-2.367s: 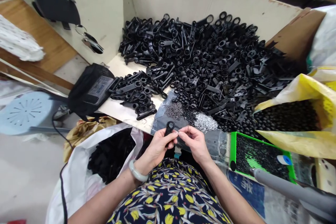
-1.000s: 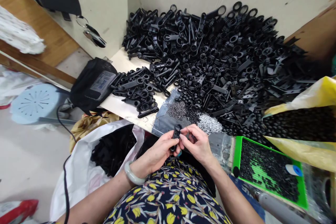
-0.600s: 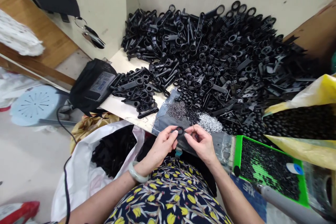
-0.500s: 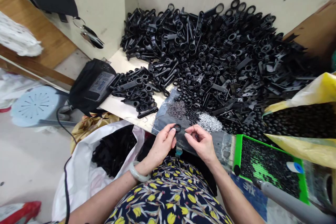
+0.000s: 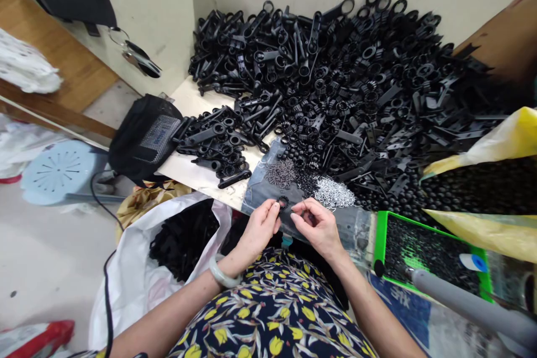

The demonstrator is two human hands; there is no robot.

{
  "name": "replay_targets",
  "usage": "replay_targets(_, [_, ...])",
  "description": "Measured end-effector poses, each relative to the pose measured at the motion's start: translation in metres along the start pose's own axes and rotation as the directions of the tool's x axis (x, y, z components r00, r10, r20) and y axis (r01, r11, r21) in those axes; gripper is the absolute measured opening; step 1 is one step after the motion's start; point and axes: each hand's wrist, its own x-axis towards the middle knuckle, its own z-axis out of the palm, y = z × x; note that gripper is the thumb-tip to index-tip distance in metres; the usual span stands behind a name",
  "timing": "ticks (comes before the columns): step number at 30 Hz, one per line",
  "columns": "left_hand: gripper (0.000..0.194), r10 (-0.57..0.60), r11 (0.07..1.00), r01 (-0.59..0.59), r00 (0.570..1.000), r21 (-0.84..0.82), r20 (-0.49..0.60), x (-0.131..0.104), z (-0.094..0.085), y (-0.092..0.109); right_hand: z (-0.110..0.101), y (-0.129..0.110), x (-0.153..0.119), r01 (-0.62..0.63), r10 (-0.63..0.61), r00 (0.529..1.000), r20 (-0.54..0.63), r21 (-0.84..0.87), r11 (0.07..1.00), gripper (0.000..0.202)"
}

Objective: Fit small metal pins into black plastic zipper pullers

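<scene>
My left hand [image 5: 260, 228] pinches a small black ring [image 5: 283, 202] between thumb and fingertips, above the dark mat [image 5: 262, 193] at the table's front edge. Just to its right, my right hand [image 5: 316, 225] has its thumb and fingers drawn together; small dark bits show at the fingers, too tiny to make out. The two hands are close but apart. Behind them lie a heap of small brownish-grey pieces [image 5: 281, 173] and a heap of short silvery pins [image 5: 334, 192].
A large pile of black plastic parts [image 5: 319, 78] fills the back. A black pouch [image 5: 145, 135] lies at the left. Below it stands a white sack [image 5: 126, 274]. At the right are a green tray [image 5: 381, 235], a yellow-white bag [image 5: 490, 148] and a grey bar [image 5: 465, 302].
The view has shifted slightly. My left hand still holds the ring, while the fingers of my right hand have turned a little and their tips are slightly nearer the ring.
</scene>
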Motion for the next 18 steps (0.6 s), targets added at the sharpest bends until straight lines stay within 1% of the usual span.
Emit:
replay_targets(2, [0.037, -0.04, 0.998, 0.041, 0.999, -0.043, 0.024, -0.003, 0.001, 0.004, 0.002, 0.0, 0.001, 0.029, -0.029, 0.999, 0.014, -0.016, 0.999, 0.007])
replay_targets(5, [0.029, -0.08, 0.986, 0.094, 0.992, -0.137, 0.102, -0.007, 0.001, 0.009, 0.004, 0.002, 0.003, 0.075, -0.074, 0.997, 0.03, -0.049, 0.996, 0.007])
replay_targets(7, [0.023, -0.083, 0.979, 0.107, 0.987, -0.174, 0.138, -0.01, 0.001, 0.011, 0.006, 0.004, 0.004, 0.121, -0.118, 0.992, 0.041, -0.085, 0.989, 0.009])
replay_targets(9, [0.02, -0.074, 0.981, 0.098, 0.987, -0.17, 0.145, -0.011, 0.0, 0.011, 0.007, 0.005, 0.005, 0.171, -0.166, 0.985, 0.052, -0.131, 0.976, 0.011])
replay_targets(12, [0.018, -0.055, 0.994, 0.068, 0.988, -0.09, 0.141, -0.012, -0.001, 0.012, 0.007, 0.007, 0.006, 0.221, -0.212, 0.975, 0.067, -0.195, 0.956, 0.012])
replay_targets(15, [0.018, -0.04, 0.998, 0.033, 0.99, 0.052, 0.135, -0.01, -0.002, 0.012, 0.008, 0.006, 0.005, 0.245, -0.236, 0.97, 0.065, -0.221, 0.944, 0.012])
replay_targets(18, [0.017, 0.001, 0.983, -0.028, 0.989, 0.184, 0.145, -0.009, -0.005, 0.012, 0.01, 0.003, 0.003, 0.196, -0.191, 0.981, 0.041, -0.221, 0.955, 0.011])
